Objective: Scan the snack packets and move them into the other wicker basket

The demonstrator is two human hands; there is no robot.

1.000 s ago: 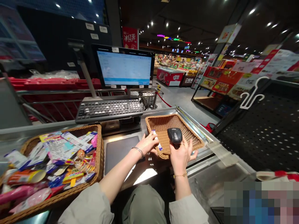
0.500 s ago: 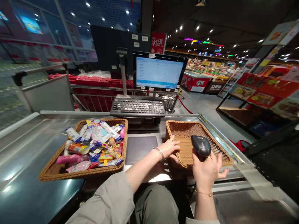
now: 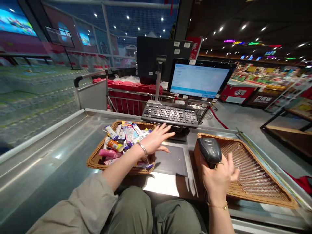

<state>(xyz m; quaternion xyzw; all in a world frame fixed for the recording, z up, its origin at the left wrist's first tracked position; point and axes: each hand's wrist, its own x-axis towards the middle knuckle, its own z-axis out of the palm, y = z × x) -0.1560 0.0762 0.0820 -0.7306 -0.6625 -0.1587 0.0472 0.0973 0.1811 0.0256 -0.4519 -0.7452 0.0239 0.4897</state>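
My left hand (image 3: 157, 139) is open, fingers spread and holding nothing, above the right side of a wicker basket (image 3: 91, 161). That basket is full of small packaged snacks and sweets, among them an orange tube with a yellow end (image 3: 115, 145) and a pink packet (image 3: 108, 153). My right hand (image 3: 215, 175) grips a black handheld barcode scanner (image 3: 210, 151), its head pointing away from me. The scanner is held over the left edge of a second wicker basket (image 3: 253, 172), in which I see no goods. My hand hides part of that basket.
Between the baskets, a dark flat pad (image 3: 170, 161) is set in the metal counter (image 3: 73, 143). Behind it stand a keyboard (image 3: 170, 113) and a lit monitor (image 3: 200, 79). A shopping cart (image 3: 131, 100) is beyond the counter, and a wooden-topped rack (image 3: 287, 130) at the right.
My left hand has left the right basket's edge and moved left over the full basket. My right hand still holds the scanner. The view has turned left.
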